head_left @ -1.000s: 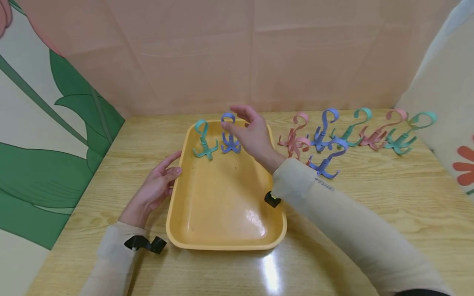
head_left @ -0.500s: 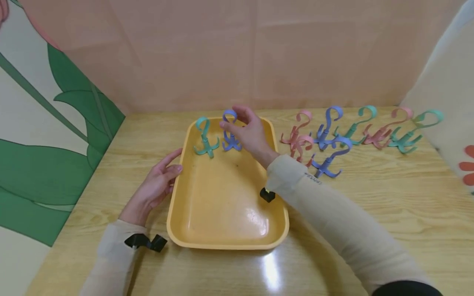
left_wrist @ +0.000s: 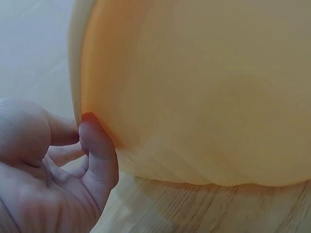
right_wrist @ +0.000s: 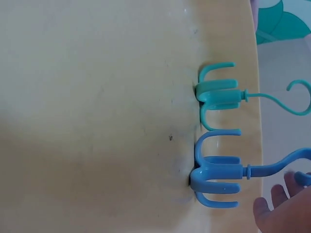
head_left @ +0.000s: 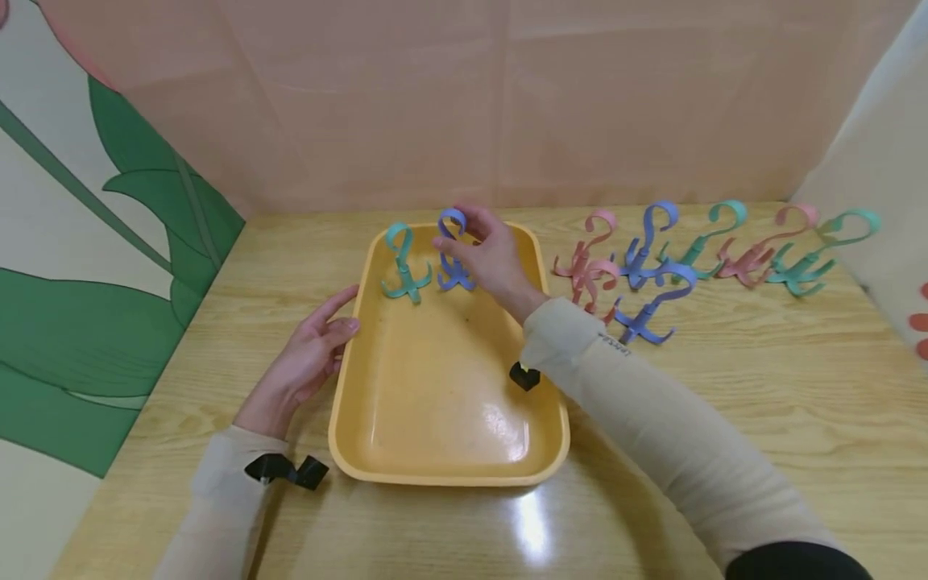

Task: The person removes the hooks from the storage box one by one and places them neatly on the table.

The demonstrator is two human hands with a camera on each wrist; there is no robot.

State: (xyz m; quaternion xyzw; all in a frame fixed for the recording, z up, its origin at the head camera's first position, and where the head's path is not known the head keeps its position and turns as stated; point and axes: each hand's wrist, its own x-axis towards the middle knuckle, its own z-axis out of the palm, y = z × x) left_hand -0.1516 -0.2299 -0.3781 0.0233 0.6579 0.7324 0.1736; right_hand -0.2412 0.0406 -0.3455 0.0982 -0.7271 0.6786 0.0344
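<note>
A yellow tray (head_left: 449,479) stands on the wooden table. My left hand (head_left: 304,366) pinches its left rim, thumb on one side and fingers on the other, as the left wrist view shows. At the tray's far end my right hand (head_left: 496,262) holds the curved upper part of a blue four-pronged hook (right_wrist: 216,177), thumb across its stem in the head view. The hook's prongs rest down by the tray's far wall. Beside it, to the left, a teal hook (head_left: 406,282) of the same kind leans on that wall, its curl above the rim.
Several more hooks lie right of the tray: pink ones (head_left: 580,262), a blue one (head_left: 641,322) nearest the front, and a teal one (head_left: 797,274) at the far right. A pinkish sheet (head_left: 362,105) rises behind the table; a leaf-patterned panel (head_left: 58,338) borders the left.
My right hand's fingers have closed in slightly around the blue hook's curl. The left hand stays at the rim. The whole head view has shifted slightly.
</note>
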